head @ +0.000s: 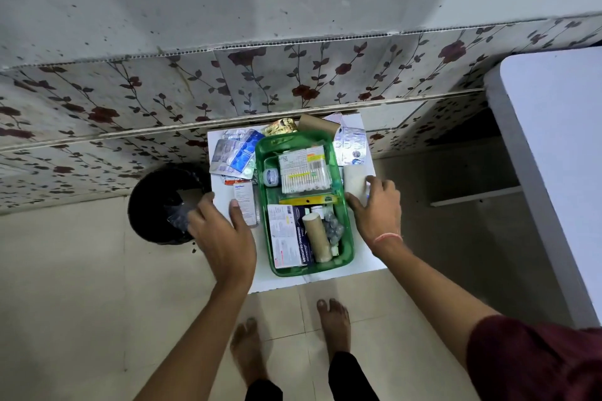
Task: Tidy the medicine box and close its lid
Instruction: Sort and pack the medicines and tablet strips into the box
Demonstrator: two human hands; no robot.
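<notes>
Hovering spread and empty, the left hand (219,231) sits over a small carton (244,205); the right hand (378,208), fingers loose, touches a white roll (355,182). Between them, the green box (345,221) stands unlidded on the table (365,257), pill strips (236,153) beyond.

One green plastic medicine box (345,231), two brown cardboard tubes (317,235) – one black round bin (156,205), two bare hands (221,238)
</notes>
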